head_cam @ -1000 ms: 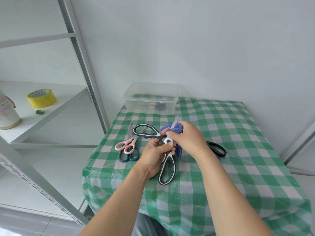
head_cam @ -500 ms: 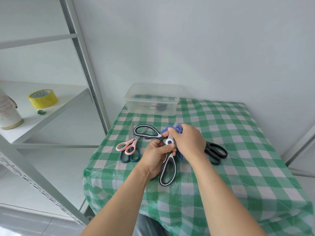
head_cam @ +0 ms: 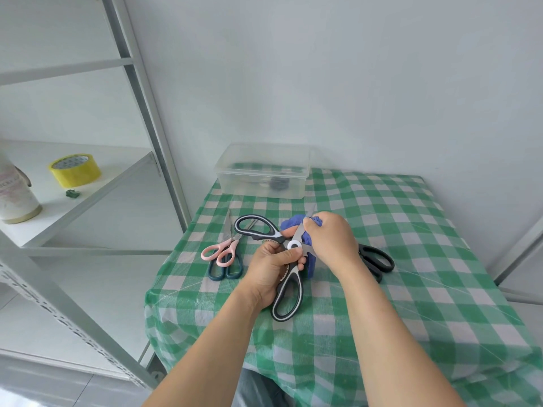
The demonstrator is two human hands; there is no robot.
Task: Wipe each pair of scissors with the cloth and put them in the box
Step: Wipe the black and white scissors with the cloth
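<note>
On the shelf (head_cam: pixel 97 186) at far left stand a white container (head_cam: pixel 14 198) and a yellow tape roll (head_cam: pixel 75 170), well apart from the table (head_cam: pixel 411 289) with its green checked cover. Near the table's left edge lie the pink-handled scissors (head_cam: pixel 220 251), closed, resting across the dark teal scissors (head_cam: pixel 224 268), whose handles point toward the near edge. The clear box (head_cam: pixel 263 171) sits at the far left corner, lid off, with something dark inside, too blurred through the wall to name. Toward the middle of the table, the left hand (head_cam: pixel 271 268) grasps the black-and-white scissors (head_cam: pixel 286 292) at the pivot, thumb laid beside the white disc there; the pair is spread wide, one handle reaching left and the other toward the near edge, raised above the cover. Just to the right, the right hand (head_cam: pixel 332 242) clenches the blue cloth (head_cam: pixel 311 230), bunched around one blade, with the blade's tip poking out beyond the thumb. Behind that wrist lie the black scissors (head_cam: pixel 376 259), flat on the cover, partly hidden, handles toward the right edge
</note>
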